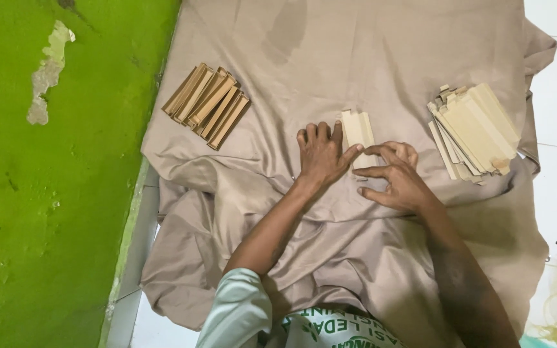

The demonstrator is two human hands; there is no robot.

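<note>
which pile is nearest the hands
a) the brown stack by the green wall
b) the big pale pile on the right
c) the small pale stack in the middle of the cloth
c: both the left hand and right hand touch the small pale stack; the other piles lie apart.

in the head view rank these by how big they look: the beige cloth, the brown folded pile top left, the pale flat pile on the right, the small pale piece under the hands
1. Wrinkled beige cloth, by far.
2. Pale cream stack of flat card pieces and darker brown pile of folded card strips: too alike to rank.
3. Small pale folded card piece, partly hidden by the left hand and right hand.
</note>
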